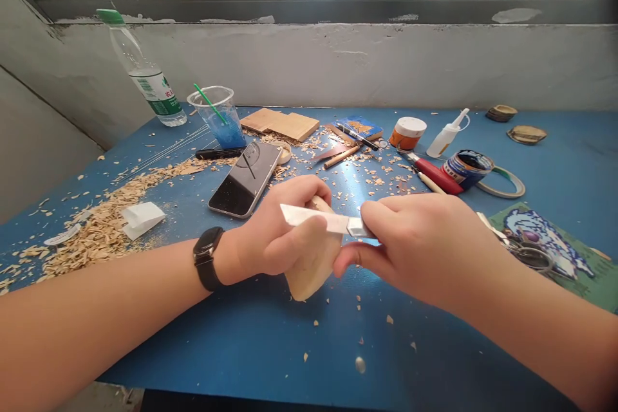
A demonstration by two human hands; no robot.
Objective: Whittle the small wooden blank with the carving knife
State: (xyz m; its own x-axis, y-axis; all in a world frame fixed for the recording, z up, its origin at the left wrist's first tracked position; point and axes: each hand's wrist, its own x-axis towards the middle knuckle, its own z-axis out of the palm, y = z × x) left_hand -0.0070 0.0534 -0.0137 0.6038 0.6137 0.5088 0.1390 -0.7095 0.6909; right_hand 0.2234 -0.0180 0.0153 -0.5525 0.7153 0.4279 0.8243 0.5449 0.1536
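Note:
A pale piece of carved wood (313, 264) is held above the blue table by my left hand (284, 225), whose fingers wrap round its upper part. My right hand (420, 238) grips the handle of a knife (318, 217). The blade points left and lies across the top of the wood, close to my left thumb. Most of the knife's handle is hidden inside my right hand. A dark watch (207, 259) is on my left wrist.
Wood shavings (111, 219) lie heaped at left. A phone (245, 180), cup (222, 119), bottle (149, 77), wooden boards (284, 123), orange jar (408, 134), glue bottle (447, 136), red-handled tool (437, 175), tape roll (506, 181) and scissors (533, 257) surround the hands.

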